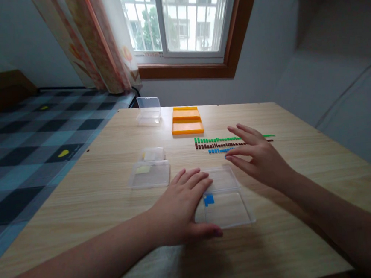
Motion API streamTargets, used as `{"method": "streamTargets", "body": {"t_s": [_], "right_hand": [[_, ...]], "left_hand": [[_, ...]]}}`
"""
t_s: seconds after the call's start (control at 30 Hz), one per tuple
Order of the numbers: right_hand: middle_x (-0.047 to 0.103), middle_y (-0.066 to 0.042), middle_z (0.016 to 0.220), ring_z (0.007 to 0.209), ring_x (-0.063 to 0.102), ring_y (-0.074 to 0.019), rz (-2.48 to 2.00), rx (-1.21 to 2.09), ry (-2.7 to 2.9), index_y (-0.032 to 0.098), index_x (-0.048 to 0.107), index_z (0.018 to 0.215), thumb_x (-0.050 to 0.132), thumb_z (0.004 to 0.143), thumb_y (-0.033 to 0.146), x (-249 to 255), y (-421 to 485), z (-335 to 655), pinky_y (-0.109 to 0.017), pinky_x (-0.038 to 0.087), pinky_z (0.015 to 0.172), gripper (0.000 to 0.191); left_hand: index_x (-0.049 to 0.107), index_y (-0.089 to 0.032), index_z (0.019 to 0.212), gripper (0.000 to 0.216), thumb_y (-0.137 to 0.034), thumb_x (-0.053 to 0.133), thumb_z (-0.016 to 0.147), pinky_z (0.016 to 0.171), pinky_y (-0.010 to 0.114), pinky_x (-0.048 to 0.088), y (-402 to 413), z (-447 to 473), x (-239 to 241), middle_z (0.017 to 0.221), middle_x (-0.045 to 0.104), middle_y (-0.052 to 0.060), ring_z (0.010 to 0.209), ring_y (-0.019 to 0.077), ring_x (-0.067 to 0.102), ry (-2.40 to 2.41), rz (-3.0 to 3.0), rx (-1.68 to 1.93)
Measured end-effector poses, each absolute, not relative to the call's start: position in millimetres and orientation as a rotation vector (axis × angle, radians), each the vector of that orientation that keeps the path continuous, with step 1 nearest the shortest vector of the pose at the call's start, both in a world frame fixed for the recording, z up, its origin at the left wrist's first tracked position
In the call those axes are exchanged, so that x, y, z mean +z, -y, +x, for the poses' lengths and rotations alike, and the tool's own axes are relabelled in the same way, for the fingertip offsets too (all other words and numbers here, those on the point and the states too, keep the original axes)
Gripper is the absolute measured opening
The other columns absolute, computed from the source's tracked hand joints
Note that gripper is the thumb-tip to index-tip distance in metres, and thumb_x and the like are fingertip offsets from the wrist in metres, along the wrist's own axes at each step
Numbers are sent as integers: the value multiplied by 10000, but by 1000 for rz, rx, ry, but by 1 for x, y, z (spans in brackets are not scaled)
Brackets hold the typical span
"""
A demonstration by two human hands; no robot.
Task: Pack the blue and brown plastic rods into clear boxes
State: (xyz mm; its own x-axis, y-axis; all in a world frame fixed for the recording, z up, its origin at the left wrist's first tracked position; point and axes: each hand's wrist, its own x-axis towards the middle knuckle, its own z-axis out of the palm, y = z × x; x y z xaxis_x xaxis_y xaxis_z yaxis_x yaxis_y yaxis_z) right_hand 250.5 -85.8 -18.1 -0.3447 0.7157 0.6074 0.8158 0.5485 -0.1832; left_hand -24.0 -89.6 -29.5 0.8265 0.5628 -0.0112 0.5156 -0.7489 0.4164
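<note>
My left hand [184, 207] rests with fingers spread on the left side of an open clear plastic box [229, 210], covering part of it. Inside the box, several small blue pieces [208, 199] lie together at the upper left. Beyond the box, my right hand [260, 154] pinches a tiny blue piece [226, 157] between thumb and index finger, its other fingers raised. Just past those fingertips runs a short row of blue pieces [217, 151]. Behind it are longer rows of brown pieces [210, 146] and green pieces [209, 140], partly hidden by the right hand.
Left of the box lies another open clear box [152, 180] with a pale yellow patch in it. An orange two-part tray [187, 126] and an open clear case [149, 109] stand near the far edge of the wooden table [93, 232]. A checked bed [27, 134] adjoins the left.
</note>
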Motion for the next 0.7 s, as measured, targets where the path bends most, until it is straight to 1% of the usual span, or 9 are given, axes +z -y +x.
{"method": "streamTargets", "body": {"t_s": [0.07,0.13,0.23,0.3,0.43,0.53,0.7], "right_hand": [[684,-102,1372,1287,591,-316,-1157,-156,2188,238,805,952,649,972,262,-3,103,246,-554,478,1074,159],[754,-90,1215,1120,662,-269,-1068,-24,2286,227,790,940,623,988,233,8,121,239,-475,520,983,174],[780,-55,1005,909,677,-209,-1001,201,2419,214,779,929,616,991,198,10,140,227,-367,523,833,175],[770,-35,913,820,660,-186,-1001,313,2481,210,777,910,621,974,163,4,144,220,-332,501,759,175],[754,-28,851,765,637,-175,-1034,384,2534,203,768,846,626,941,131,-14,141,214,-317,466,712,185],[743,-24,831,759,622,-178,-1051,377,2551,204,755,814,632,941,158,-22,138,212,-323,453,711,183],[734,-22,836,767,614,-180,-1052,357,2561,206,744,808,643,953,212,-22,138,215,-324,444,707,177]], "left_hand": [[489,-149,1512,1027,-734,808,731,1259,637,176,90,-24,-30,1593,461,194,1513,435,340,-808,2603,154],[485,-172,1516,1020,-744,799,731,1257,639,181,90,-24,-30,1596,460,187,1511,432,345,-804,2609,161],[482,-164,1516,1028,-762,784,737,1255,641,184,90,-24,-30,1597,457,193,1513,430,343,-801,2612,153],[482,-154,1515,1031,-763,782,741,1255,640,183,90,-24,-30,1599,452,199,1516,430,339,-798,2614,148],[481,-164,1516,1037,-762,793,728,1258,636,177,90,-23,-29,1606,444,194,1518,430,334,-798,2616,147],[481,-153,1514,1034,-764,784,737,1258,637,175,90,-24,-29,1606,440,201,1521,431,327,-799,2613,132],[489,-178,1508,999,-758,779,748,1256,636,176,90,-25,-31,1594,462,189,1516,424,339,-781,2610,190]]}}
